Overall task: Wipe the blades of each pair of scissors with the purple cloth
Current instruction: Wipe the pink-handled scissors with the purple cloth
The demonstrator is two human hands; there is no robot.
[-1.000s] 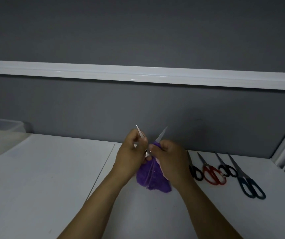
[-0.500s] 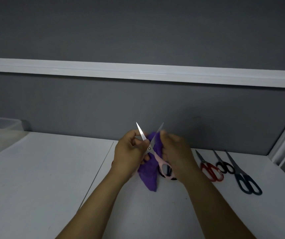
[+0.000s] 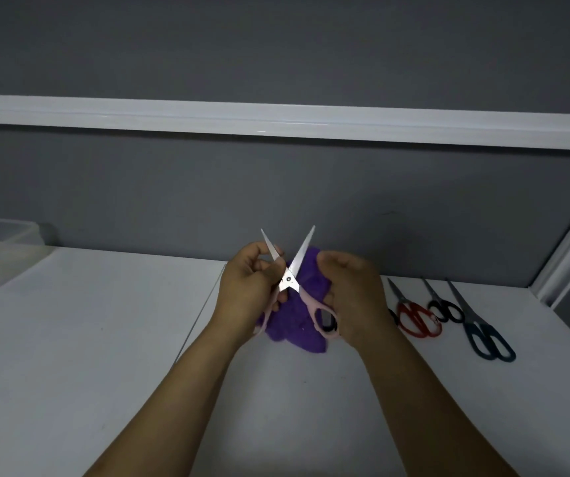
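Left hand [image 3: 249, 290] grips pink-handled scissors [image 3: 288, 279] above the table [image 3: 104, 339], blades spread upward; right hand [image 3: 349, 297] clutches the purple cloth [image 3: 297, 321] behind them. If the cloth slips, an exposed edge could cut bare skin.

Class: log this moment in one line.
left hand: grips open pink scissors | right hand: holds purple cloth | red scissors: on table

pink scissors [image 3: 288, 280] open, upright, purple cloth [image 3: 290, 327] behind

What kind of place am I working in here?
Probably an office cubicle or workstation: a white desk backed by a grey partition with a white rail.
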